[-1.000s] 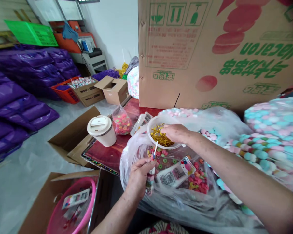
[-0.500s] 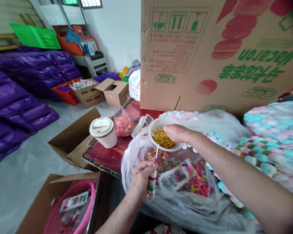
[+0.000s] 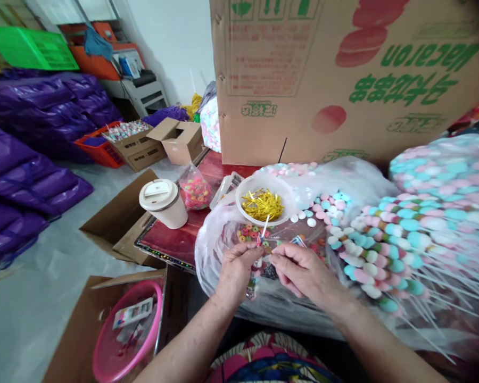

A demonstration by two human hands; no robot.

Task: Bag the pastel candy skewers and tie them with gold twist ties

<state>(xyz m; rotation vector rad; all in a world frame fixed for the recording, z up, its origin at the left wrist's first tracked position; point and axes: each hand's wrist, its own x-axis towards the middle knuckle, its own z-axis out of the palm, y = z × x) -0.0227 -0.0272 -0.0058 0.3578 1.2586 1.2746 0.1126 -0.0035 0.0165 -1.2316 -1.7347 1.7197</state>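
My left hand [image 3: 236, 268] is closed around the neck of a bagged marshmallow skewer [image 3: 265, 227]; its white stick points up and its clear wrapper hangs below my fingers. Beside it, my right hand [image 3: 309, 268] pinches what looks like a thin gold twist tie [image 3: 267, 249] against the wrapper's neck, mostly hidden by the fingertips. Just beyond both hands stands a white plastic bowl [image 3: 289, 198] with many gold twist ties [image 3: 265, 205] in it. Small ring candies [image 3: 249, 232] lie under clear plastic around the hands.
Skewers of pastel marshmallows [image 3: 403, 229] are piled at the right. A large carton [image 3: 279, 127] rises behind the bowl. To the left are a lidded white cup [image 3: 170, 210], a bag of ring candies [image 3: 196, 192] and a pink basin [image 3: 159, 314] in a box.
My right hand has come back from the bowl of gold ties to meet my left hand at the skewer's wrapper. The view has tilted downward, showing more of the skewer pile.
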